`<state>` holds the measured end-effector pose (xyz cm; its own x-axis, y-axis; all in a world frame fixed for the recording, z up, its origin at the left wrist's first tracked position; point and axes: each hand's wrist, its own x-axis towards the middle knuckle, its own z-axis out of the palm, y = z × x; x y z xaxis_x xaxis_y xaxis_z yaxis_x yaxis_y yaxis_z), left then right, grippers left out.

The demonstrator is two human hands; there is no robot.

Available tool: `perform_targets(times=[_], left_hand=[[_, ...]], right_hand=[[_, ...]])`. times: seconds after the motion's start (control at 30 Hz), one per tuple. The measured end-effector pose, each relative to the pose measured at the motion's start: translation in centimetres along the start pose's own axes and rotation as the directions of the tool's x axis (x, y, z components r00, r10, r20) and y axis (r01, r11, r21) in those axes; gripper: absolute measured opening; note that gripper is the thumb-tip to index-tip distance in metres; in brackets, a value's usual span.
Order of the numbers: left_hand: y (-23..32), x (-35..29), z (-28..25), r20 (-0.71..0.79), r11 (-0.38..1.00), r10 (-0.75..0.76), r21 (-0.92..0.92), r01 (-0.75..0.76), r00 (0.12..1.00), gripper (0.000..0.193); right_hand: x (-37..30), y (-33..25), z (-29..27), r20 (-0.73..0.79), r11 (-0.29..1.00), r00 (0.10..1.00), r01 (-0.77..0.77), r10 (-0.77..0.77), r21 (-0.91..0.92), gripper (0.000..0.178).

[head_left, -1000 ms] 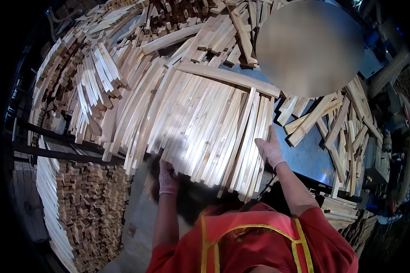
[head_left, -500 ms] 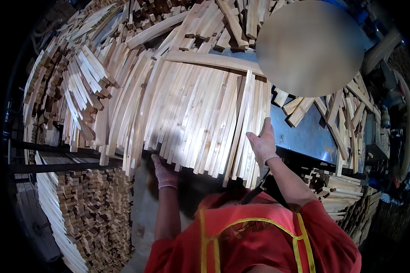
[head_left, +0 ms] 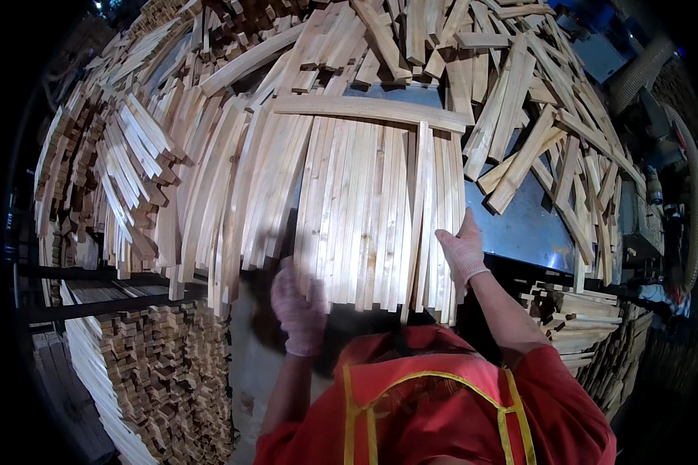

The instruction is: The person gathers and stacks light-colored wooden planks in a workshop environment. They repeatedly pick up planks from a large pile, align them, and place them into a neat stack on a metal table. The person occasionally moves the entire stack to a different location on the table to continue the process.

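Note:
A row of pale wooden strips (head_left: 357, 209) lies side by side on the table, ends toward me. My left hand (head_left: 298, 310), in a light knit glove, is at the near left corner of this row, thumb and fingers apart. It is slightly blurred, and I cannot tell how firmly it touches. Against the row's right side rests my gloved right hand (head_left: 464, 252), open, thumb and fingers stretched. One narrow strip (head_left: 419, 209) lies on top of the row, between the hands. Across the far ends lies a wider board (head_left: 372, 111).
More strips (head_left: 275, 186) lie left of a narrow gap. Loose boards (head_left: 520, 170) are jumbled at right on the blue-grey metal tabletop (head_left: 520, 229). Stacked strips (head_left: 163, 380) stand below left, another stack (head_left: 574, 322) below right. A ribbed hose (head_left: 690, 209) hangs far right.
My left hand has moved right and the row under my hands now stands apart from the strips at left. My right hand stays at the row's right side. A blurred round patch at upper right is gone.

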<state>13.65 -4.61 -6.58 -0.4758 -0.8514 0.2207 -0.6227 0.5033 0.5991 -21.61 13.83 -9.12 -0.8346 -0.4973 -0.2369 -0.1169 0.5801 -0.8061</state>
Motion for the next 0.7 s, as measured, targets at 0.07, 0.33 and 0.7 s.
perform_targets(times=[0.07, 0.33, 0.7], left_hand=[[7.4, 4.3, 0.3, 0.440, 0.997, -0.067, 0.057, 0.046, 0.895, 0.084], [18.0, 11.8, 15.7, 0.421, 0.861, 0.303, 0.264, -0.435, 0.855, 0.092], [20.3, 13.2, 15.9, 0.507, 0.798, 0.132, 0.456, -0.395, 0.852, 0.071]], right_hand=[[0.0, -0.3, -0.1, 0.005, 1.000, 1.000, -0.002, 0.002, -0.006, 0.084], [-0.7, -1.0, -1.9, 0.091, 0.995, 0.994, 0.071, -0.064, -0.076, 0.096], [24.3, -14.7, -3.3, 0.470, 0.508, 0.794, 0.609, -0.386, -0.609, 0.064]])
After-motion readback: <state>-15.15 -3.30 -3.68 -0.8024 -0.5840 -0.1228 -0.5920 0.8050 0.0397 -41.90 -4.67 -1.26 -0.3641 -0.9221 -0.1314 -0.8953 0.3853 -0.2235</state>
